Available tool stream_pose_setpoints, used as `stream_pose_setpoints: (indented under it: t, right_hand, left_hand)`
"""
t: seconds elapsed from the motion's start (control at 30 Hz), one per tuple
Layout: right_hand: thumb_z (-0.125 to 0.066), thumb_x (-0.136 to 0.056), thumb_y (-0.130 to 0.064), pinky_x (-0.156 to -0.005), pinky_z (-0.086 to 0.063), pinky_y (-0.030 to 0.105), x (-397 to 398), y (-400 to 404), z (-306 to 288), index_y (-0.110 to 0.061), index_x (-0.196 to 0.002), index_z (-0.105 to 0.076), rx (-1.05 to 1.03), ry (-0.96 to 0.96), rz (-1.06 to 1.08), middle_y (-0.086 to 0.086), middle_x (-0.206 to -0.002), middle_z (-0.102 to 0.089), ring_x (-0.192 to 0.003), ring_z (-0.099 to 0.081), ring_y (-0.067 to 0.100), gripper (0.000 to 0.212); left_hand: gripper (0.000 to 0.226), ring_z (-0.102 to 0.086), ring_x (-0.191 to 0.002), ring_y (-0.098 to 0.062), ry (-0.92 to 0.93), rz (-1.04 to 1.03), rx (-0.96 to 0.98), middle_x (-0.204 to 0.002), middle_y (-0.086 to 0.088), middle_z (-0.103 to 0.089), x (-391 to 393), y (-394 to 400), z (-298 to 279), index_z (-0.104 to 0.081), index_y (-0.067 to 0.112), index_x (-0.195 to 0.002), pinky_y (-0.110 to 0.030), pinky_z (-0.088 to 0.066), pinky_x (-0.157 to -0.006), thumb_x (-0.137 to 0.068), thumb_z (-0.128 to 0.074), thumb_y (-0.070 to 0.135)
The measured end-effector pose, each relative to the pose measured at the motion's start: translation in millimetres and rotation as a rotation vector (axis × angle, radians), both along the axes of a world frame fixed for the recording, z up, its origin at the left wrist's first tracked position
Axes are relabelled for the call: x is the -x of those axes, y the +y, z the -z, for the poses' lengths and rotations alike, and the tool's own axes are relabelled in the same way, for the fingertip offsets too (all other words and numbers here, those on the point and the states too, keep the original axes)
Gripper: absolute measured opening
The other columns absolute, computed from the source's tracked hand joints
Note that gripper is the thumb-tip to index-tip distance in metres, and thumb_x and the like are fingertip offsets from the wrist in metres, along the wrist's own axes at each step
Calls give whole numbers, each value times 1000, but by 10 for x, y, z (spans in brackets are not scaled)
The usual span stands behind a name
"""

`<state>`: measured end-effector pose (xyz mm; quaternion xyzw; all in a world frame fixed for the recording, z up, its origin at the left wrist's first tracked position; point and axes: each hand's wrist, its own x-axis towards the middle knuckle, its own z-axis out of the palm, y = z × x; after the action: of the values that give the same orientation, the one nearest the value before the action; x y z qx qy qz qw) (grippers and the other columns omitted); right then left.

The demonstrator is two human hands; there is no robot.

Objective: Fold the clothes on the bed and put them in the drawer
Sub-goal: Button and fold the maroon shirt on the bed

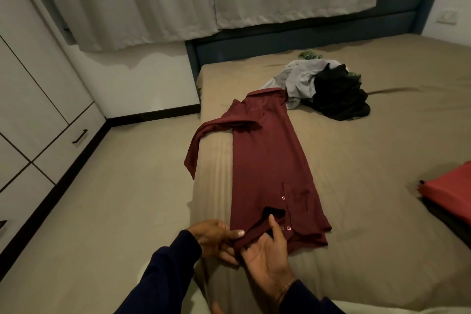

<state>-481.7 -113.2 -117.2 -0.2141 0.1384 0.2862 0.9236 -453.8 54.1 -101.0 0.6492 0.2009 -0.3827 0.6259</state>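
Observation:
A maroon button shirt [267, 160] lies lengthwise near the left edge of the tan bed [369, 199], folded in half, with one sleeve hanging over the bed's side. My left hand [216, 237] pinches the shirt's near collar end between thumb and fingers. My right hand [265, 255] is palm up beside it, thumb raised against the collar fabric, fingers curled under the cloth. Farther back on the bed lies a heap with a grey garment [298, 79] and a black garment [339, 94].
A red item [448, 194] lies at the bed's right edge. White wardrobe with drawers and a black handle [79, 136] stands along the left wall. Tan floor runs between wardrobe and bed. Grey curtains hang behind; a blue headboard is at the back.

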Motion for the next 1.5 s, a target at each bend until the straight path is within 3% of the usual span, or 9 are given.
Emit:
stream_pose_setpoints:
  t: [0.23, 0.33, 0.47, 0.6, 0.8, 0.97, 1.2, 1.37, 1.5]
  right_hand:
    - [-47, -101, -50, -113, -41, 46, -35, 32, 32, -2, -134, -56, 184, 24, -44, 21, -129, -66, -121, -63, 34, 59]
    - [-64, -97, -36, -84, -59, 38, -126, -21, 60, -1, -117, -63, 690, -20, -52, 12, -100, -75, -94, -72, 25, 40]
    - [-67, -85, -60, -58, -46, 30, -278, -406, -138, -21, -100, -51, 1499, -268, -117, -2, -78, -67, -72, -65, 14, 45]
    - [-61, -93, -52, -55, -47, 31, -794, -433, -288, -25, -77, -53, 1638, -695, 17, -6, -62, -60, -60, -59, 9, 32]
    - [-53, -101, -28, -99, -45, 38, -2033, 229, 7, -12, -128, -57, 1774, -1295, -143, 9, -129, -58, -117, -54, 26, 32]
    - [-41, -105, -17, -122, -22, 35, -3070, 685, 131, -2, -151, -35, 1803, -1329, -315, 18, -158, -34, -148, -29, 30, 48]
    - [-51, -98, -5, -99, -46, 43, -4348, 1133, 146, -4, -134, -51, 1764, -1326, -322, 20, -126, -57, -116, -56, 37, 36]
    - [-60, -98, -35, -80, -56, 44, -4255, 1027, 693, -12, -136, -55, 1760, -1216, 136, 14, -93, -63, -81, -59, 24, 44]
    - [-67, -91, -47, -94, -49, 36, -4284, 1017, 746, -17, -152, -40, 1730, -1125, 158, 18, -110, -61, -99, -60, 29, 73]
  left_hand:
    - [36, -73, -89, -34, 72, 129, -31, -100, -23, -73, -32, 64, 26, -72, -3, -99, -45, -60, -82, -91, -69, 31]
    - [41, -73, -88, -33, 114, 233, -172, -93, -22, -73, -161, 41, -42, -70, -5, -97, -41, -61, -81, -93, -68, 36]
    - [42, -72, -62, -17, 35, 409, -561, -71, -8, -73, -439, 60, -341, -65, 2, -86, -28, -61, -67, -86, -75, 43]
    - [36, -68, -58, -13, -269, 452, -899, -65, -1, -68, -892, 11, -513, -63, 10, -76, -24, -55, -57, -90, -71, 42]
    - [23, -63, -99, -33, -735, 153, -1192, -108, -15, -66, -1814, -18, -221, -62, 6, -107, -40, -50, -81, -98, -54, 26]
    - [26, -62, -106, -27, -849, -122, -859, -115, -11, -66, -2544, 266, 24, -66, 3, -117, -28, -46, -90, -99, -47, 6]
    - [29, -56, -120, -33, -486, -1039, 355, -132, -22, -54, -3573, 727, 214, -46, -3, -131, -42, -44, -109, -102, -45, -1]
    - [77, -51, -129, -31, -461, -1353, 629, -149, -12, -44, -4009, 1140, 342, -26, 22, -155, -50, -46, -102, -91, -69, 22]
    - [91, -49, -132, -31, -572, -1370, 771, -149, -12, -43, -4089, 1311, 150, -30, 28, -155, -52, -37, -110, -79, -78, 44]
